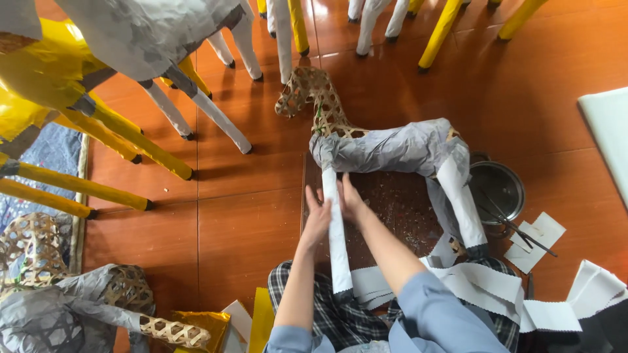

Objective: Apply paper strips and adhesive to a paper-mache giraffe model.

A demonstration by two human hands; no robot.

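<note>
A woven bamboo animal frame point(314, 98) lies on its side on a dark board point(399, 202), its body wrapped in grey-white paper point(399, 147). Its head and neck are bare weave. My left hand point(316, 212) and my right hand point(348, 198) press on either side of the frame's front leg point(337, 242), which is covered in white paper. The fingers of both hands lie flat along the leg. The rear leg point(463, 202), also white, points toward my lap.
A metal bowl point(500, 186) with brushes sits right of the board. White paper strips point(497, 291) lie across my lap. Finished yellow and white paper animals point(98, 72) stand at upper left; another woven frame point(72, 294) lies at lower left.
</note>
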